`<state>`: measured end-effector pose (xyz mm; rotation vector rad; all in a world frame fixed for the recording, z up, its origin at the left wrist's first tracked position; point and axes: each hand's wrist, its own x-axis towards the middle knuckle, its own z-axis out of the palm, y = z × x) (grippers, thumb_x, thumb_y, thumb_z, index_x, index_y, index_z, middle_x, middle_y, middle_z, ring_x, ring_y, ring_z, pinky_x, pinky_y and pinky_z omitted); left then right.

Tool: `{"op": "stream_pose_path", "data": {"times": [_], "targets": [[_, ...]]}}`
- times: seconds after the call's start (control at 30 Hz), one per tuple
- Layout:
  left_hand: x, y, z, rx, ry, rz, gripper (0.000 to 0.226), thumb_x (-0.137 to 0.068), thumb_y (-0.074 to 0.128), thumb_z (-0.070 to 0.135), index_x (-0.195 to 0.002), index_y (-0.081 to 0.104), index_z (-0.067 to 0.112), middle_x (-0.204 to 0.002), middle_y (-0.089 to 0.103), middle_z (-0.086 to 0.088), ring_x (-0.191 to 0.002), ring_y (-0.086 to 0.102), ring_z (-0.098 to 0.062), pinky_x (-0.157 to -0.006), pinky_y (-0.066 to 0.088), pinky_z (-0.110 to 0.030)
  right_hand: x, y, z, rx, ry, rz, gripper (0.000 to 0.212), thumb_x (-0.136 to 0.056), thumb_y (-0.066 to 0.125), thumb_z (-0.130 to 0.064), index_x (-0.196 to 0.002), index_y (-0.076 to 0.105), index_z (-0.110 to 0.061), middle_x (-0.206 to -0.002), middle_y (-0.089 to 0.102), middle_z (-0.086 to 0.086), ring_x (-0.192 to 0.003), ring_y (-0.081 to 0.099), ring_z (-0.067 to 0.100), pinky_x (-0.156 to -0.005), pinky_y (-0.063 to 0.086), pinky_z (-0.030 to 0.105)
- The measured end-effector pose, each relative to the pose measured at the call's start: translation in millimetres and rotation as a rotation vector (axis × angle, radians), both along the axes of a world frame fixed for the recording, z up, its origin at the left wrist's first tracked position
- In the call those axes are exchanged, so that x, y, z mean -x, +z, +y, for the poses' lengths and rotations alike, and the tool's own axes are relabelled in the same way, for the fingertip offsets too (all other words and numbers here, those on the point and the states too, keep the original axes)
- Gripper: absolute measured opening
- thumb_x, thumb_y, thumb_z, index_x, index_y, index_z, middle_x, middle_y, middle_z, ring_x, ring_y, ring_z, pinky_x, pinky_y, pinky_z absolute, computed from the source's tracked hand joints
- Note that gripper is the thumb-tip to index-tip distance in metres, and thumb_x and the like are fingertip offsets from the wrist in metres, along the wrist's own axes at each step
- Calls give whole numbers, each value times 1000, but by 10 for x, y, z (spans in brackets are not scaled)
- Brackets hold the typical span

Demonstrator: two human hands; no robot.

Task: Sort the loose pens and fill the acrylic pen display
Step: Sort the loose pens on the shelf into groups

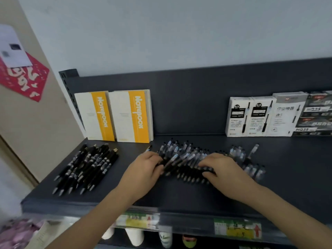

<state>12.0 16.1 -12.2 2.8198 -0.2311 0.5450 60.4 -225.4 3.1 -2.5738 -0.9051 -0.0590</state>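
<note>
On a dark shelf (pixel 179 196), the left hand (pixel 143 170) curls round some of the loose pens (pixel 186 159) heaped mid-shelf; the right hand (pixel 225 172) pinches others. A black batch (pixel 86 168) lies sorted at left. No acrylic display is visible, so filling remains.

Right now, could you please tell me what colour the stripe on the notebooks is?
Yellow-orange, on cream notebooks; the head view shows it best.
</note>
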Motion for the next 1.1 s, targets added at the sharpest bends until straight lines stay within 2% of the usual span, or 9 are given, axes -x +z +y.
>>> {"op": "stream_pose_path", "data": {"times": [0.2,0.3,0.53,0.67,0.77,0.83,0.93,1.03,1.1], "targets": [[216,100,913,25,165,-47,28,-94,55,24,-119,62,12,-111,60,-3,-106,56,-21,-88,43,-29,244,63,989,-98,43,163,37,-97,54,-25,-133,52,-23,-128,55,-4,-113,53,11,-98,46,25],[318,121,1338,42,260,-44,27,-92,57,25,-116,63,12,-109,59,-5,-103,55,-23,-86,45,-33,342,48,1471,-129,51,199,45,-96,55,-25,-139,44,-21,-133,53,-3,-118,51,11,-99,43,23],[367,155,2323,101,524,109,41,-89,57,44,-106,55,7,-104,56,-14,-97,55,-32,-80,45,-38,385,-38,2271,-274,-70,451,54,-92,60,-29,-141,40,-19,-125,53,-4,-110,52,12,-92,44,25],[256,121,2680,380,555,358,57,-86,58,53,-108,54,1,-101,61,-13,-95,59,-31,-76,47,-35,448,-105,2536,-325,-120,514,53,-92,61,-27,-140,40,-19,-125,53,-2,-109,55,16,-95,48,33],[175,60,2764,597,509,441,58,-80,61,58,-107,58,7,-106,61,-9,-97,58,-28,-87,52,-43,496,-128,2655,-344,-155,518,51,-92,61,-25,-138,42,-19,-125,52,-1,-109,56,18,-94,49,34],[118,73,2749,539,507,462,57,-80,61,59,-102,56,7,-109,59,-10,-106,54,-28,-91,51,-45,511,-134,2688,-341,-171,516,50,-92,61,-25,-138,43,-18,-124,53,0,-108,56,20,-92,49,33],[63,154,2674,439,508,511,51,-85,60,53,-101,53,5,-103,60,-11,-105,56,-28,-95,49,-42,497,-122,2701,-350,-194,504,48,-92,61,-24,-136,44,-18,-122,54,0,-105,57,20,-91,50,34],[41,201,2619,407,510,548,35,-86,64,39,-92,51,7,-90,55,-7,-95,58,-26,-86,54,-38,462,-84,2708,-375,-196,483,45,-91,61,-23,-134,47,-18,-118,55,-1,-105,57,18,-91,51,36],[15,208,2600,405,526,572,30,-85,66,32,-93,51,8,-85,51,-5,-86,55,-23,-77,55,-35,449,-54,2707,-398,-192,477,43,-91,61,-22,-132,48,-17,-117,56,-1,-104,57,18,-92,51,35]]}}
